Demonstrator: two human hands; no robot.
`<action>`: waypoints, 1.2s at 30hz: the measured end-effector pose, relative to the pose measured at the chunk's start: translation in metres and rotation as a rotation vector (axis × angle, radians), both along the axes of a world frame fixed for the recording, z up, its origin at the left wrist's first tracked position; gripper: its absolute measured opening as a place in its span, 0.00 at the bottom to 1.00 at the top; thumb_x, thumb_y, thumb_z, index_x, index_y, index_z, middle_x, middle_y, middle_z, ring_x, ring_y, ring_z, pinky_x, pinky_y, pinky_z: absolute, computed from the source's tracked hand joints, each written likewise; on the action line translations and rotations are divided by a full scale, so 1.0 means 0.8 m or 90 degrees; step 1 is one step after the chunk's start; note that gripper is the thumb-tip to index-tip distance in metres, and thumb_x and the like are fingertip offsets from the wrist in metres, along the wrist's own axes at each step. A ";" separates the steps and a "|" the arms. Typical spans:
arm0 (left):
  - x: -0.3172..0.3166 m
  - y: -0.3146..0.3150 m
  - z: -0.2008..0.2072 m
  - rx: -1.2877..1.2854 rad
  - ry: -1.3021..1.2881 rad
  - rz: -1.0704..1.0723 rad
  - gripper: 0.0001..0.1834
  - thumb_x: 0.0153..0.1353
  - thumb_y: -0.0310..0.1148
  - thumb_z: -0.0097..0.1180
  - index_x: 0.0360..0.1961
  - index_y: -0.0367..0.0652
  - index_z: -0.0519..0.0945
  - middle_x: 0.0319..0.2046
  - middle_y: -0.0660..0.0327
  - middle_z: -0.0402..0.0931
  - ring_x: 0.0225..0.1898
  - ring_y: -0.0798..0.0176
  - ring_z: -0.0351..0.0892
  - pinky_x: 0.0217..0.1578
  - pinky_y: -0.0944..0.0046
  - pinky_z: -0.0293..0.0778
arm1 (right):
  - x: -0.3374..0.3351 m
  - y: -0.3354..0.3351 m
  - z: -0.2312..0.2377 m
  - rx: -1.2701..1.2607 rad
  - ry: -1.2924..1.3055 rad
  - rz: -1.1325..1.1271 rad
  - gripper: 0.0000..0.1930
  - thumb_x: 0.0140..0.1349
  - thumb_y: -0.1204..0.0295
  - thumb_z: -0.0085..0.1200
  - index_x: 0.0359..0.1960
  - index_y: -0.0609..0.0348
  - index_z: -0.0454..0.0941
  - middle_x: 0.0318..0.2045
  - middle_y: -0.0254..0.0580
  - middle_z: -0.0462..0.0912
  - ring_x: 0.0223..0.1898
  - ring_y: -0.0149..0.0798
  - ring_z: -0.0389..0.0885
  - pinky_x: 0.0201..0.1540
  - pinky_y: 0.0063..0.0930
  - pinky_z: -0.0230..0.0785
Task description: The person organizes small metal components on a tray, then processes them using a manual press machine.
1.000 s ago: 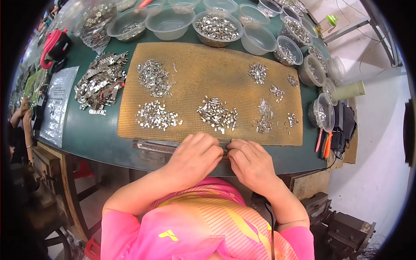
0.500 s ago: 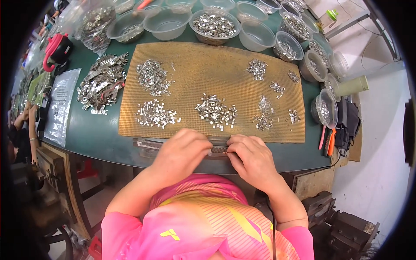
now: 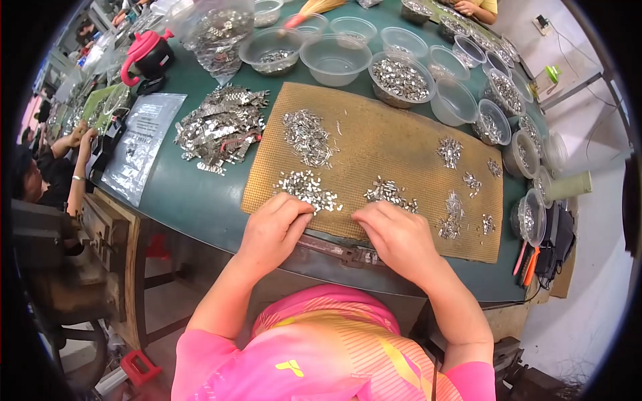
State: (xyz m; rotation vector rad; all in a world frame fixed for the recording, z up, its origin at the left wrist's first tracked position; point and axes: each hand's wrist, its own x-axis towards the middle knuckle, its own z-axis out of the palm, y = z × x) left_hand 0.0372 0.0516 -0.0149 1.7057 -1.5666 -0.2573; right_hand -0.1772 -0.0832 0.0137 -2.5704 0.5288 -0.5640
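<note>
My left hand (image 3: 273, 230) is closed, thumb and fingertips together, at the near edge of a pile of small shiny metal pieces (image 3: 307, 189) on the brown textured mat (image 3: 394, 134). My right hand (image 3: 399, 235) is also pinched, its fingertips at the near left of a second pile of small metal pieces (image 3: 390, 192). Whatever either pinch holds is hidden or too small to make out. Below the hands, along the table's near edge, lies a long narrow metal bar fixture (image 3: 328, 247); my right hand partly covers its right end.
Several more small metal piles lie on the mat, such as thin pins (image 3: 307, 137). Left stand a heap of metal strips (image 3: 221, 127), a plastic bag (image 3: 144, 144) and a red-lidded pot (image 3: 150, 53). Plastic bowls (image 3: 334, 60) line the back and right; orange-handled pliers (image 3: 531, 267) lie right. Other people's hands show far off.
My hands have left the bar fixture and moved apart onto the mat, each to a metal pile. The whole view has turned, shifting the table rightward in the picture.
</note>
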 end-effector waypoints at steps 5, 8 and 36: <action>0.007 -0.003 0.000 0.005 0.026 -0.012 0.06 0.62 0.23 0.64 0.40 0.40 0.83 0.34 0.58 0.80 0.35 0.54 0.82 0.36 0.57 0.77 | 0.033 -0.017 -0.015 -0.105 0.096 0.036 0.09 0.60 0.75 0.58 0.42 0.53 0.81 0.34 0.37 0.78 0.34 0.43 0.86 0.33 0.40 0.78; 0.007 -0.007 0.003 0.006 0.013 -0.024 0.05 0.63 0.26 0.64 0.40 0.42 0.83 0.34 0.58 0.79 0.36 0.52 0.81 0.37 0.55 0.77 | 0.040 -0.020 -0.018 -0.130 0.114 0.057 0.07 0.60 0.74 0.57 0.40 0.53 0.80 0.33 0.38 0.77 0.32 0.42 0.85 0.31 0.39 0.78; -0.020 -0.049 0.008 0.003 -0.211 -0.130 0.07 0.58 0.24 0.66 0.36 0.41 0.79 0.32 0.58 0.73 0.37 0.52 0.77 0.36 0.56 0.76 | -0.080 0.035 0.008 -0.098 0.083 -0.018 0.09 0.59 0.77 0.63 0.38 0.60 0.76 0.40 0.41 0.81 0.41 0.45 0.82 0.46 0.38 0.75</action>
